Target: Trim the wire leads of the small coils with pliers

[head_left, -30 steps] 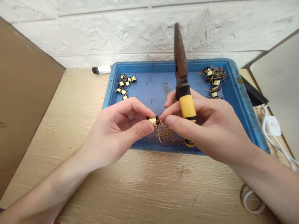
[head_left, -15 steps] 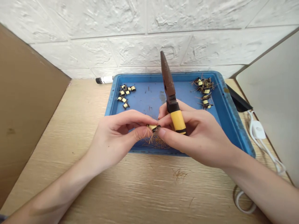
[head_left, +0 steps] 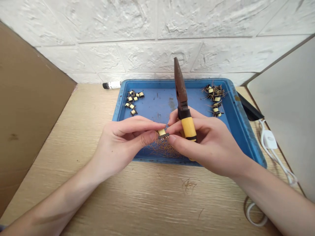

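Observation:
My left hand (head_left: 123,141) pinches a small yellow-and-black coil part (head_left: 162,133) between thumb and fingers, over the near edge of the blue tray (head_left: 246,131). My right hand (head_left: 209,144) grips rusty pliers (head_left: 180,90) with a yellow handle, their closed jaws pointing up and away, while its thumb and forefinger touch the same part. Under the hands, a heap of cut copper wire bits (head_left: 163,149) lies in the tray.
Trimmed parts (head_left: 133,100) lie at the tray's back left and wired ones (head_left: 215,96) at its back right. A marker (head_left: 112,85) rests by the brick wall. Cardboard panels stand left and right. A white cable with a switch (head_left: 268,141) runs right. Wire scraps (head_left: 189,183) dot the table.
The view tilted and the hands, part and pliers sit lower and nearer the tray's front edge. The part's loose wire ends, splayed before, now look shorter and tidier.

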Demonstrator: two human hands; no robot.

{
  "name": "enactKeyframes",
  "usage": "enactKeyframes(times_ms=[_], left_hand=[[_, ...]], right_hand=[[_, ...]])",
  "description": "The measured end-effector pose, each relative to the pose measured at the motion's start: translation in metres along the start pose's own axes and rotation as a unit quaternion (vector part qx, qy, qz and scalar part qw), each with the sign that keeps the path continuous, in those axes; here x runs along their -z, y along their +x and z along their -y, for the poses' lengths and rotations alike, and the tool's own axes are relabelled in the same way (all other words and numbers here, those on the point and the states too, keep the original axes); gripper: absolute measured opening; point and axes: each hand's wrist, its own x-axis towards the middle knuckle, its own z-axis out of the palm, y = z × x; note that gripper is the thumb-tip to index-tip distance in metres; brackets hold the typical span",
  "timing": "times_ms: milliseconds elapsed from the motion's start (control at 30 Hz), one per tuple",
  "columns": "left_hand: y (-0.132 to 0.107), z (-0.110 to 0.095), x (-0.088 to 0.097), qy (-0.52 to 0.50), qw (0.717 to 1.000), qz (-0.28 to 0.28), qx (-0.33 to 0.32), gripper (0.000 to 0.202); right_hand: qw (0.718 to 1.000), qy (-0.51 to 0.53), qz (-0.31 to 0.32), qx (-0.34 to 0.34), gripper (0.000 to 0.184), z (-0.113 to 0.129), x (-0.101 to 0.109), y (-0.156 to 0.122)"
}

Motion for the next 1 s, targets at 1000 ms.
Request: enactKeyframes(times_ms=[1000], left_hand=[[0.004,0.005,0.009,-0.148,0.956,0.118,0.225,0.025]], right_hand=[[0.998,-0.037,-0.013,0.041,0.015,0.002,0.000,0.000]])
